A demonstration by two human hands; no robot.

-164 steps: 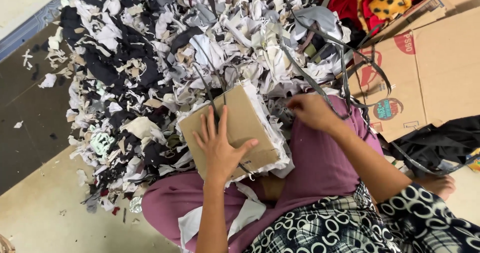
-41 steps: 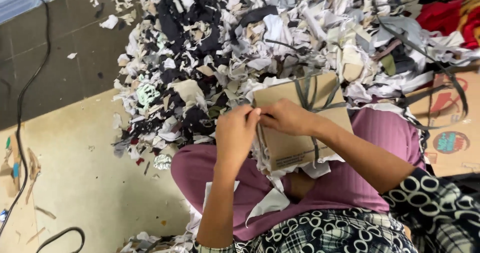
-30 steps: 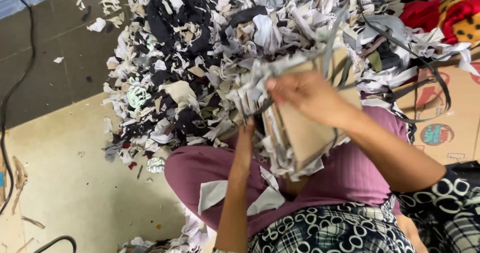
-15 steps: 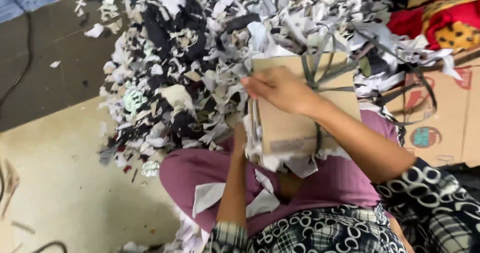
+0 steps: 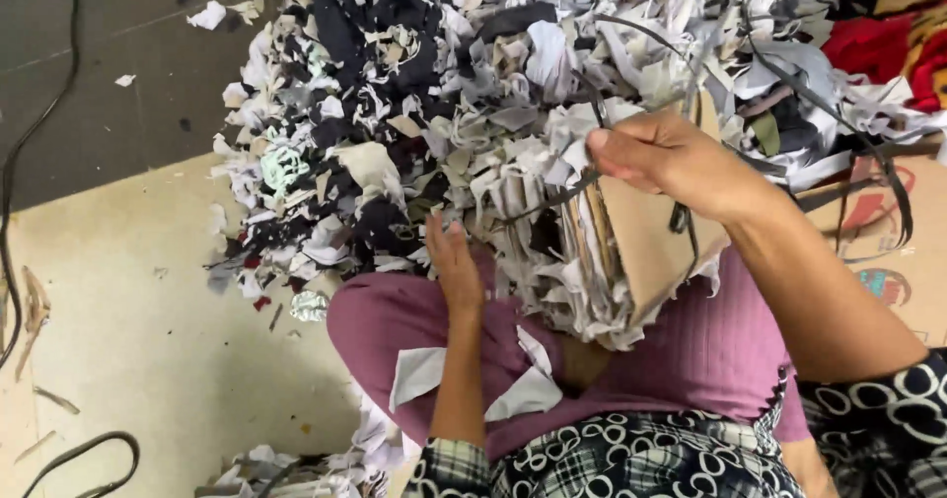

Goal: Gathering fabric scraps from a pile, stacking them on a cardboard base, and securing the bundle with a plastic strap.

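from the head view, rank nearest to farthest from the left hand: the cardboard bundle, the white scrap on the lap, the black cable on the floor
1. Cardboard bundle: just right of the left hand, whose fingertips look to touch its scrap-covered edge.
2. White scrap: below the hand, lying on the purple lap.
3. Black cable: far left, on the floor by the frame edge.

- Even, diffuse light, moderately bright; no glare, no hard shadows.
- Source direction can't be told.
- Motion blur on the right hand (image 5: 663, 158) and the strap (image 5: 552, 200) it holds; scrap pile (image 5: 473, 94) soft, fine detail smeared.
- Dark floor (image 5: 109, 94) top left underexposed.
- Compression softness throughout.
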